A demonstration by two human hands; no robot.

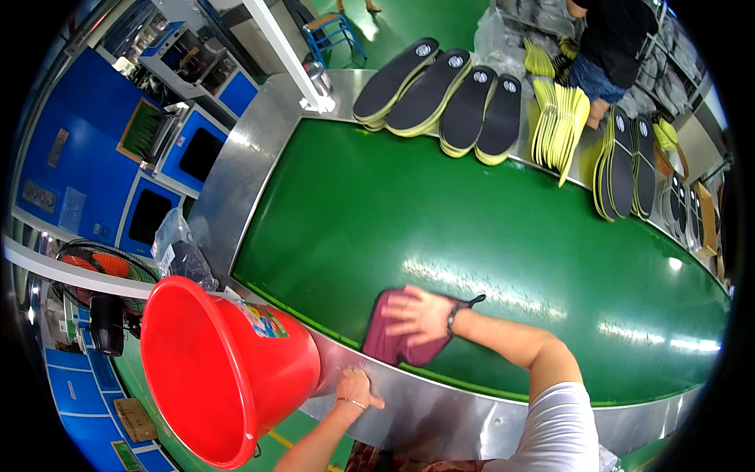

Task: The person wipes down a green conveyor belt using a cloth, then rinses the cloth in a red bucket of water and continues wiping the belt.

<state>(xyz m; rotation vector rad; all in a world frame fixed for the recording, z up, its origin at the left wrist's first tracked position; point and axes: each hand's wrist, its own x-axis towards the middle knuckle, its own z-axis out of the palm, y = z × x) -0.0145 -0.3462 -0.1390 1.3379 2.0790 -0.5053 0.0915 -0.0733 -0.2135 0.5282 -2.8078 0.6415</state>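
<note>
My right hand [419, 316] lies flat with spread fingers on a maroon cloth [383, 346]. The cloth rests on the green belt surface [338, 212], against its near edge, and a dark loop sticks out at its right. To the left of the cloth, my left hand [358, 389] leans on the metal rim [440, 393], thumb held apart and nothing seen in it. A large red bucket [275, 354] stands tilted in view just left of that hand, its wide mouth facing me.
Stacks of black-and-yellow insoles [464, 110] line the far rim, with yellow insoles [560, 126] beside them. Behind these is a person in dark clothing [617, 47]. A white post [287, 51] rises at the far left corner. A clear plastic bag [177, 248] lies behind the bucket.
</note>
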